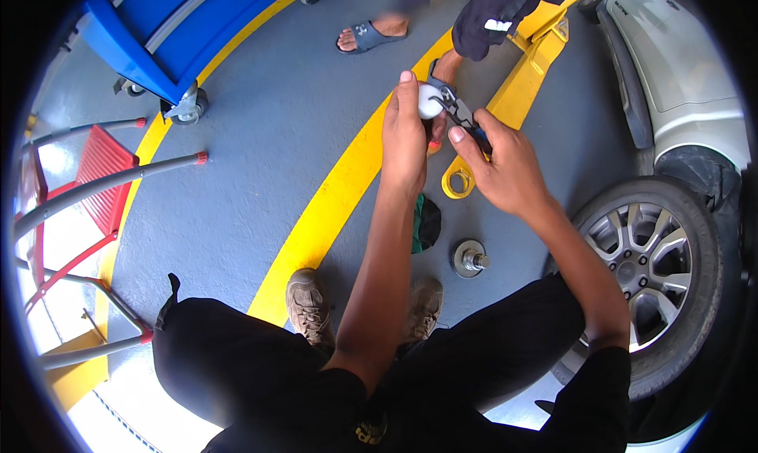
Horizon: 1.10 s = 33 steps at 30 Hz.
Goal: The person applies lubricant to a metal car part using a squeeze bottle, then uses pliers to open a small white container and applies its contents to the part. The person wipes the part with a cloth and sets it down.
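In front of my chest, my left hand [404,141] is closed around a small white rounded object [429,101], with the thumb pointing up; its exact kind I cannot make out. My right hand [505,165] grips a metal hand tool [458,110] that looks like pliers, with a dark blue handle mostly hidden in the palm. The tool's metal head meets the white object's right side; whether it bites into it is too small to tell.
A yellow lift arm [509,97] reaches toward me, near a metal lift pad [470,258] and a green-black item [427,222]. A car wheel [632,275] stands right. Another person's sandalled foot [371,37] is ahead. Left are a blue wheeled cabinet [130,54] and red step ladder [106,180].
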{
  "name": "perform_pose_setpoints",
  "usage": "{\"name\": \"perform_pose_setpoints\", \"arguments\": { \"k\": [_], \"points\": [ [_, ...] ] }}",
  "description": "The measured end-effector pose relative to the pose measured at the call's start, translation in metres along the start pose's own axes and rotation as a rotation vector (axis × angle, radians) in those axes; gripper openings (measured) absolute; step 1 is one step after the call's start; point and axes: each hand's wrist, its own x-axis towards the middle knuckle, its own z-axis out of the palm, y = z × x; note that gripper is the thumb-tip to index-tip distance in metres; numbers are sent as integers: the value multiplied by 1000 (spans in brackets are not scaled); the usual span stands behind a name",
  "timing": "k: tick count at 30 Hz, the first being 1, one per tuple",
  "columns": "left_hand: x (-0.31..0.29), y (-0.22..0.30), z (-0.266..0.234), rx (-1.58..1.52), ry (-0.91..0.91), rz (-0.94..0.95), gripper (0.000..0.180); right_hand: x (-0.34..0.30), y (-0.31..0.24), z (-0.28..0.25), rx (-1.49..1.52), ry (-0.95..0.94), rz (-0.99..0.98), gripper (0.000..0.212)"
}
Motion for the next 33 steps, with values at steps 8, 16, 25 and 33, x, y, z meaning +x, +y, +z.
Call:
{"name": "perform_pose_setpoints", "arguments": {
  "k": [8,16,25,33],
  "points": [
    [-6,-3,24,7,113,-5,44,-12,1,-19,83,61,7,63],
    [-1,51,24,32,-15,169,29,6,-7,-5,119,144,-198,41],
    [-7,54,47,18,-5,309,28,-4,-18,-17,-149,312,-172,43],
    [-9,61,44,-7,-30,255,24,-3,-19,-19,-80,315,-81,37]
  ]
}}
